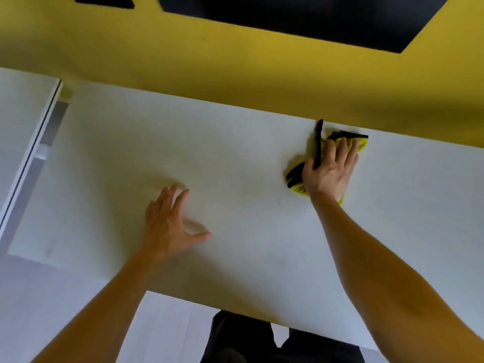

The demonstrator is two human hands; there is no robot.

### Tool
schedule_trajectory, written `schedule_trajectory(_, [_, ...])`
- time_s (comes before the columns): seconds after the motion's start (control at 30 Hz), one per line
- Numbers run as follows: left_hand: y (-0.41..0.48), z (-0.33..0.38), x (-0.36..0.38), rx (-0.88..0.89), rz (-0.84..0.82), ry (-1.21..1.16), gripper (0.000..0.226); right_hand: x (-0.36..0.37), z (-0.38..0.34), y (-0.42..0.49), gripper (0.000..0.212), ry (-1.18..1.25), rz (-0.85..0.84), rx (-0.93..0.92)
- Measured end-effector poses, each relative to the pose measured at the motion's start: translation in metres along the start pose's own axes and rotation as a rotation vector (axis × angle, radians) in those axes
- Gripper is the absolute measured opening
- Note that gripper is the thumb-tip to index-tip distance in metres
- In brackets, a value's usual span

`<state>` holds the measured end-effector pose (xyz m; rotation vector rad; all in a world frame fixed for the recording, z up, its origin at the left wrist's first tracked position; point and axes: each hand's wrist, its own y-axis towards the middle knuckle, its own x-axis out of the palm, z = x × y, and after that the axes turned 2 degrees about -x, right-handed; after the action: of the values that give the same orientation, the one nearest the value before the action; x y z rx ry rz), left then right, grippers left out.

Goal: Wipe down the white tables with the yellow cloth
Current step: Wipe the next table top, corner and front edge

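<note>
A white table point(248, 158) fills the middle of the head view, its far edge against a yellow wall. A yellow cloth point(358, 144) with black trim lies crumpled near that far edge, right of centre. My right hand point(331, 170) presses flat on top of the cloth with straight, spread fingers, covering most of it. My left hand point(169, 222) rests on the bare tabletop left of centre, fingers spread and thumb pointing right, holding nothing.
The yellow wall point(235, 61) has dark panels point(301, 11) at the top. At the far left stands another white surface point(21, 121), with a narrow gap to the table. Pale floor point(162, 334) and my dark trousers point(243, 341) show below the near edge.
</note>
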<state>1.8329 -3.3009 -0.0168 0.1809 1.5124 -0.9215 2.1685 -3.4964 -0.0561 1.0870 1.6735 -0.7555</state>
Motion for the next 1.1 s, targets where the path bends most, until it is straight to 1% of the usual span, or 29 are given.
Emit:
schedule_trajectory(0.03, [-0.005, -0.013, 0.000, -0.019, -0.038, 0.013, 0.147, 0.007, -0.029, -0.022, 0.070, 0.006, -0.016, -0.086])
schedule_trajectory(0.07, [-0.009, -0.024, 0.000, -0.033, -0.064, 0.025, 0.155, 0.014, -0.059, -0.052, 0.067, 0.011, -0.063, -0.260])
schedule_trajectory(0.1, [-0.013, -0.032, 0.001, -0.045, -0.081, 0.035, 0.161, 0.023, -0.086, -0.084, 0.062, 0.029, -0.147, -0.500])
schedule_trajectory(0.17, [-0.017, -0.039, 0.001, -0.048, -0.090, 0.043, 0.165, 0.036, -0.121, -0.138, 0.055, 0.040, -0.350, -0.978])
schedule_trajectory(0.2, [-0.018, -0.039, 0.001, -0.045, -0.083, 0.047, 0.164, 0.040, -0.128, -0.149, 0.055, 0.042, -0.419, -1.150])
schedule_trajectory(0.23, [-0.019, -0.037, -0.001, -0.047, -0.080, 0.054, 0.164, 0.043, -0.128, -0.148, 0.058, 0.055, -0.456, -1.262])
schedule_trajectory(0.27, [-0.020, -0.035, -0.003, -0.055, -0.085, 0.058, 0.163, 0.044, -0.124, -0.136, 0.061, 0.062, -0.464, -1.308])
schedule_trajectory(0.3, [-0.020, -0.033, -0.005, -0.064, -0.085, 0.058, 0.163, 0.043, -0.116, -0.116, 0.064, 0.054, -0.461, -1.277])
schedule_trajectory(0.33, [-0.021, -0.031, -0.007, -0.069, -0.081, 0.057, 0.164, 0.041, -0.104, -0.091, 0.065, 0.029, -0.430, -1.183])
schedule_trajectory(0.37, [-0.022, -0.030, -0.008, -0.066, -0.078, 0.057, 0.164, 0.039, -0.090, -0.062, 0.065, 0.003, -0.377, -1.048])
schedule_trajectory(0.43, [-0.023, -0.028, -0.010, -0.052, -0.092, 0.054, 0.163, 0.030, -0.062, -0.006, 0.065, -0.020, -0.260, -0.716])
schedule_trajectory(0.5, [-0.024, -0.026, -0.010, -0.055, -0.100, 0.067, 0.163, 0.023, -0.049, 0.029, 0.066, -0.006, -0.172, -0.399])
schedule_trajectory(0.53, [-0.023, -0.026, -0.010, -0.061, -0.100, 0.079, 0.163, 0.025, -0.054, 0.032, 0.066, 0.005, -0.136, -0.287])
schedule_trajectory(0.57, [-0.022, -0.026, -0.011, -0.064, -0.102, 0.087, 0.163, 0.027, -0.069, 0.024, 0.068, 0.012, -0.120, -0.222])
schedule_trajectory(0.6, [-0.022, -0.026, -0.011, -0.060, -0.108, 0.092, 0.163, 0.031, -0.087, 0.005, 0.069, 0.002, -0.113, -0.215])
schedule_trajectory(0.63, [-0.022, -0.026, -0.011, -0.057, -0.110, 0.097, 0.163, 0.035, -0.106, -0.024, 0.069, 0.000, -0.128, -0.279])
schedule_trajectory(0.67, [-0.022, -0.026, -0.011, -0.062, -0.106, 0.104, 0.163, 0.041, -0.126, -0.056, 0.068, 0.008, -0.165, -0.413])
schedule_trajectory(0.7, [-0.023, -0.026, -0.012, -0.067, -0.104, 0.117, 0.163, 0.046, -0.143, -0.090, 0.065, 0.016, -0.230, -0.592])
schedule_trajectory(0.73, [-0.024, -0.026, -0.012, -0.065, -0.111, 0.134, 0.162, 0.048, -0.155, -0.119, 0.062, 0.008, -0.297, -0.770])
schedule_trajectory(0.77, [-0.024, -0.026, -0.012, -0.061, -0.117, 0.153, 0.161, 0.049, -0.159, -0.140, 0.059, -0.004, -0.353, -0.907])
schedule_trajectory(0.8, [-0.024, -0.026, -0.012, -0.058, -0.120, 0.169, 0.160, 0.048, -0.155, -0.148, 0.059, -0.014, -0.371, -0.983])
schedule_trajectory(0.83, [-0.024, -0.025, -0.013, -0.058, -0.124, 0.178, 0.160, 0.046, -0.142, -0.146, 0.060, -0.016, -0.373, -1.003])
schedule_trajectory(0.87, [-0.024, -0.025, -0.014, -0.052, -0.131, 0.180, 0.162, 0.041, -0.121, -0.140, 0.061, -0.004, -0.358, -0.968])
schedule_trajectory(0.93, [-0.023, -0.024, -0.014, -0.046, -0.126, 0.183, 0.166, 0.025, -0.065, -0.119, 0.066, 0.018, -0.291, -0.790])
schedule_trajectory(1.03, [-0.021, -0.024, -0.014, -0.044, -0.139, 0.192, 0.168, -0.009, 0.043, -0.096, 0.066, 0.006, -0.120, -0.376])
schedule_trajectory(1.07, [-0.021, -0.023, -0.013, -0.044, -0.141, 0.200, 0.168, -0.020, 0.068, -0.097, 0.065, 0.009, -0.058, -0.221])
schedule_trajectory(1.1, [-0.020, -0.024, -0.014, -0.049, -0.137, 0.206, 0.168, -0.023, 0.077, -0.103, 0.064, 0.010, 0.000, -0.071])
